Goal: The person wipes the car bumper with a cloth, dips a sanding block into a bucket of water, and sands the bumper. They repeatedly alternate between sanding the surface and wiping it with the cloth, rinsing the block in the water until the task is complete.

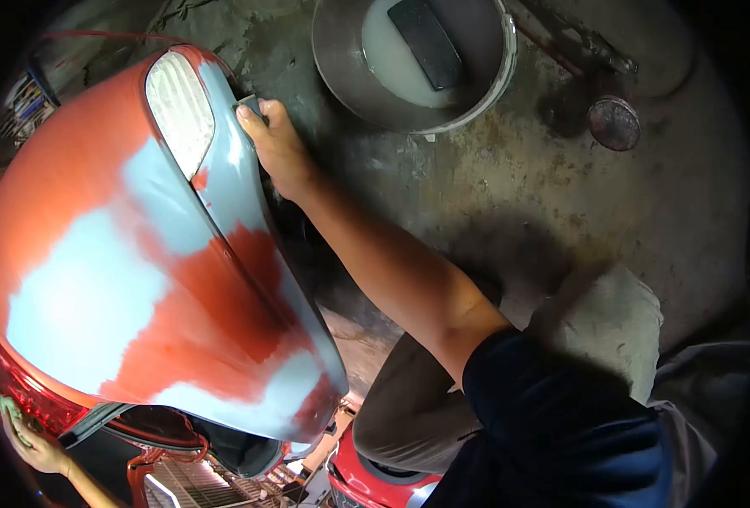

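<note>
My right hand (277,148) is closed around a small grey sanding block (251,105), held at the upper edge of a car body panel (222,313). The panel is orange-red with light blue-grey patches. Beside the block, a whitish sheet (180,110) fills a window-shaped area. At the lower left, my left hand (40,444) lies with fingers extended along the edge of a red tail light (32,385). Something pale green shows by its fingertips; I cannot make out what it is.
A round bucket (337,76) of cloudy liquid stands above, with a black rectangular block (426,42) in it. A round metal-rimmed object (614,123) lies on the stained floor (510,169). My bent knee (409,398) is near the panel, beside a glossy red object (370,474).
</note>
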Demonstrator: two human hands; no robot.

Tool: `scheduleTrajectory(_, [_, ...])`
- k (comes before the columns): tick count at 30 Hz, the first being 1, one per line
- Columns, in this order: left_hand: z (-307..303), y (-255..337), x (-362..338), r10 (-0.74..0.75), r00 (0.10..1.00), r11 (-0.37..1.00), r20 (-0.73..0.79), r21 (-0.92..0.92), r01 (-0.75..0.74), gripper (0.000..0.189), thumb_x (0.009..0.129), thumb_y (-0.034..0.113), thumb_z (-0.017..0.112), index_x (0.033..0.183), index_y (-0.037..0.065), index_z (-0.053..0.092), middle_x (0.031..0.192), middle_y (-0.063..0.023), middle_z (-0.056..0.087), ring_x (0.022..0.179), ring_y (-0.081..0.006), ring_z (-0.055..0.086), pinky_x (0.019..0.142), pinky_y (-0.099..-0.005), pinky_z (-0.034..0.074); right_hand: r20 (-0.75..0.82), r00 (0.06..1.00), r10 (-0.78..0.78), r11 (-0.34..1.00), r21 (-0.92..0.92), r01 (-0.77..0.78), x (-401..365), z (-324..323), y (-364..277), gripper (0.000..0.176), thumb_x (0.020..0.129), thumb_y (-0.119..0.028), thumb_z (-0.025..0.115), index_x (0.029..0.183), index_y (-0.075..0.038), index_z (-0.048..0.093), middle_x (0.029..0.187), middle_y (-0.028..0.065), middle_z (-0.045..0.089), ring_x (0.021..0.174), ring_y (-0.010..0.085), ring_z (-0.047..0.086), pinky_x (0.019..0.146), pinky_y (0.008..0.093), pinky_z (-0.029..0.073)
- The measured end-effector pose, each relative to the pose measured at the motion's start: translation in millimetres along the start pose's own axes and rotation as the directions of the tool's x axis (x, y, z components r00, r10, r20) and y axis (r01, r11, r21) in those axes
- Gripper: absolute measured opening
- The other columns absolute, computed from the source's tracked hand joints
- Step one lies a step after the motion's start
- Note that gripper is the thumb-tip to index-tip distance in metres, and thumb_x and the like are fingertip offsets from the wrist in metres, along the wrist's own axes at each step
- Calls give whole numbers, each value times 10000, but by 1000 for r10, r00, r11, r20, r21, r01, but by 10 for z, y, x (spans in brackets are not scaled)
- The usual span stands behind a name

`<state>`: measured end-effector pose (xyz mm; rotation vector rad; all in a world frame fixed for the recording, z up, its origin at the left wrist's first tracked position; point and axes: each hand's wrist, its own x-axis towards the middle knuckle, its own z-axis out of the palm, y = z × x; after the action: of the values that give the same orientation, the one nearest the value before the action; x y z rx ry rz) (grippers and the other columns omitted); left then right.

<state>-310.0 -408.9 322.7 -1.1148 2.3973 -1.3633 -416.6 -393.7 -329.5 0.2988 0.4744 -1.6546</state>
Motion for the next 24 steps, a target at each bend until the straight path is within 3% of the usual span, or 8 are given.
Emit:
scheduleTrajectory(5, [9,-185,26,169,985,984,-21,55,-168,359,1094,209,503,1309,-37,652,1306,-175,676,1091,-264,700,866,-341,611,20,997,-70,997,-44,71,-162,-71,122,582,1009,-388,647,1403,0,467,1142,104,613,992,162,548,917,355,462])
scheduleTrajectory(7, [72,-119,-51,-38,999,998,-23,-45,37,357,1091,207,508,1311,-32,655,1297,-173,682,1097,-272,700,891,-349,599,-18,998,-61,994,-87,59,-103,41,-185,567,1012,-370,646,1407,2,480,1144,100,612,1023,161,556,941,352,454])
scheduleTrajectory(9, [26,-92,-37,-102,995,993,-9,-54,101,357,1089,209,509,1311,-28,658,1290,-171,688,1099,-277,701,905,-356,593,9,1000,14,999,-39,-13,-212,14,-146,646,1004,-388,654,1443,38,447,1241,134,594,1153,188,551,1033,348,425])
scheduleTrajectory(12, [69,-78,-34,-67,997,998,-49,-23,66,360,1090,219,509,1309,-24,662,1285,-170,692,1098,-281,703,905,-360,593,163,986,-23,999,35,18,-280,-181,81,746,995,-396,667,1502,67,373,1410,194,538,1301,243,508,1124,356,381])
scheduleTrajectory(15, [84,-115,-85,-111,993,993,-49,-40,109,365,1092,230,510,1305,-21,667,1288,-172,692,1098,-286,702,900,-362,596,61,996,-63,987,-144,71,-156,-143,-84,753,997,-396,664,1516,60,364,1438,205,527,1314,255,503,1128,363,377])
scheduleTrajectory(19, [74,-125,-54,-120,992,993,-42,-12,120,367,1091,236,515,1302,-21,671,1288,-177,692,1095,-294,703,910,-368,592,84,996,9,1000,-24,-7,-139,-161,84,804,987,-411,673,1541,57,327,1455,230,510,1334,276,494,1132,369,377])
scheduleTrajectory(23, [68,-152,-35,-62,997,998,-50,16,63,362,1090,236,518,1293,-18,679,1273,-176,700,1098,-298,703,916,-376,586,50,998,24,988,-153,-16,-266,-141,-113,797,996,-425,650,1542,59,329,1485,236,485,1364,274,471,1144,366,368])
scheduleTrajectory(24, [79,-165,-58,-57,997,998,-53,27,59,361,1090,236,520,1289,-17,681,1268,-176,702,1100,-299,703,919,-378,583,8,996,-91,988,-127,91,-152,-78,-120,734,998,-412,647,1504,59,400,1413,221,563,1303,264,525,1104,359,404])
